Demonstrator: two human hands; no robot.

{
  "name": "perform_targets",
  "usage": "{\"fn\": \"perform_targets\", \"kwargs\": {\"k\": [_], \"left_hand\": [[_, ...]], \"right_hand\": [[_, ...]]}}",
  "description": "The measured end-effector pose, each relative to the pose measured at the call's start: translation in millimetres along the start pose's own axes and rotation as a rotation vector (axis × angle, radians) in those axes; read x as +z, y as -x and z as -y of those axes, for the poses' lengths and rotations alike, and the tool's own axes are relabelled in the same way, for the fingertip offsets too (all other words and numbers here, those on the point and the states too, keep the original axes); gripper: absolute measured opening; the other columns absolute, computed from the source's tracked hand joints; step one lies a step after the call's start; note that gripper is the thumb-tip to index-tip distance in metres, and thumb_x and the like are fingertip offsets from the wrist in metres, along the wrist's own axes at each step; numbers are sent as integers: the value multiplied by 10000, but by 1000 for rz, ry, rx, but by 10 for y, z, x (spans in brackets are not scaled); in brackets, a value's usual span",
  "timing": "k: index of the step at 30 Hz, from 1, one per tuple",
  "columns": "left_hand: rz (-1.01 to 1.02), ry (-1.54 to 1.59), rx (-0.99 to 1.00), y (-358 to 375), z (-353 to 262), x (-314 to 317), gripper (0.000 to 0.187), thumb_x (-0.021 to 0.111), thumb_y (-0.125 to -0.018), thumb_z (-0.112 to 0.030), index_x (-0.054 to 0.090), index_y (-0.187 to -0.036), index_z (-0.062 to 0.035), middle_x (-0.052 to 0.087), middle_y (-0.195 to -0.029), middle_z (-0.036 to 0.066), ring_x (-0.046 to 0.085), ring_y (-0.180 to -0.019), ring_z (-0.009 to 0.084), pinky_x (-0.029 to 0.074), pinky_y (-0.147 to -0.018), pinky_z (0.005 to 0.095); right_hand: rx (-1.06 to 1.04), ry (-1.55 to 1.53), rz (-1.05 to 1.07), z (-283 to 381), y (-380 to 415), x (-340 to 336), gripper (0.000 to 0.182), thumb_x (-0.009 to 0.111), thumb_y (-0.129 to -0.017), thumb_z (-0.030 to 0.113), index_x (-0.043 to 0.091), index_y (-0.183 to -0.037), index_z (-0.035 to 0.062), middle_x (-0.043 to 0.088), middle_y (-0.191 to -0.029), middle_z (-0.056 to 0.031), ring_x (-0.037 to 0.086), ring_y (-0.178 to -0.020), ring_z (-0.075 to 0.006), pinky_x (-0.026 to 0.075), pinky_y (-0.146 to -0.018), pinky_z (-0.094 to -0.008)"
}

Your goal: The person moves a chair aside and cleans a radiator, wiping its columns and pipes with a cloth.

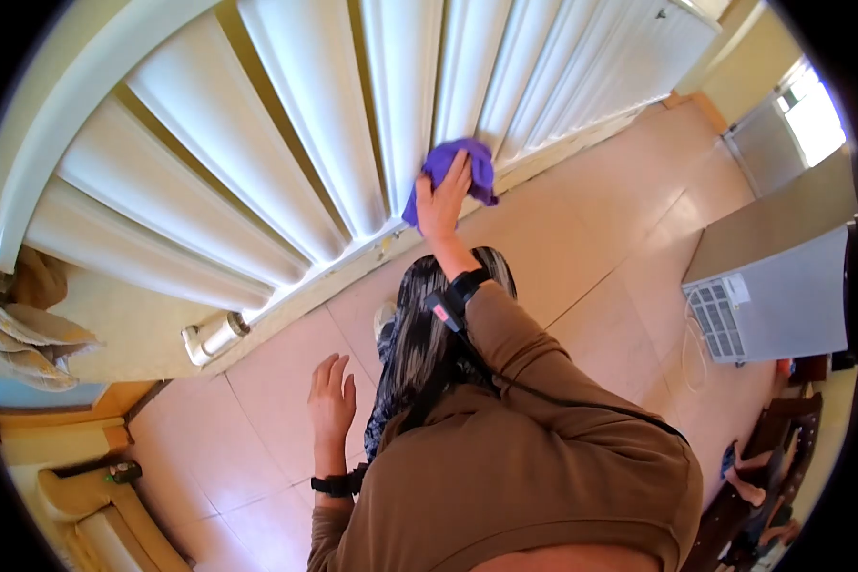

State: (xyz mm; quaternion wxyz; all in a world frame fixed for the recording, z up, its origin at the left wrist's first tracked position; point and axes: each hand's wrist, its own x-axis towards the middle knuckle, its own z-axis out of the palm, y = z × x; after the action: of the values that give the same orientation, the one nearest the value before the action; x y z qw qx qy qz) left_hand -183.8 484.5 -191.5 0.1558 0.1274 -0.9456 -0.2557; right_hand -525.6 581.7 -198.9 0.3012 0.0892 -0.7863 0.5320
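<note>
A crumpled purple cloth [479,170] lies under the fingers of my right hand [442,202], which presses it against the lower part of a white radiator [257,133]. The radiator's tall ribs run from the upper left to the upper right of the view. My left hand [331,400] hangs over the tiled floor with nothing in it, its fingers stretched out and the thumb a little apart. Both wrists wear black straps, and a cable runs along my right sleeve.
A pipe valve [215,337] sticks out at the radiator's lower left end, near a hanging curtain [29,334]. A grey appliance [782,296] stands at the right on the tiled floor [582,257]. A yellowish sofa [105,515] is at the lower left.
</note>
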Motion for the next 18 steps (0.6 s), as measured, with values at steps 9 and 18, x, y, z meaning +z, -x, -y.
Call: {"fn": "perform_targets", "kwargs": {"k": [9,18], "left_hand": [[-19,5,-20,101,12,-2,311,613,-832,-68,585,-1141,-92,588,-1155,108,568,-1049,316,495,-835,405],[-65,-14,-23,101,86,-59,297,607,-839,-65,589,-1135,-84,581,-1158,110,572,-1029,316,509,-807,394]], "right_hand": [[615,-574,163,31,-173,-211,686,631,-811,139,323,-1400,-32,452,-1345,-242,472,-1219,-323,370,-1014,-343],[-657,-100,-249,1919,-1200,-377,512,606,-827,175,494,-1297,4,451,-1264,-274,391,-1128,-459,290,-1009,-503]]}}
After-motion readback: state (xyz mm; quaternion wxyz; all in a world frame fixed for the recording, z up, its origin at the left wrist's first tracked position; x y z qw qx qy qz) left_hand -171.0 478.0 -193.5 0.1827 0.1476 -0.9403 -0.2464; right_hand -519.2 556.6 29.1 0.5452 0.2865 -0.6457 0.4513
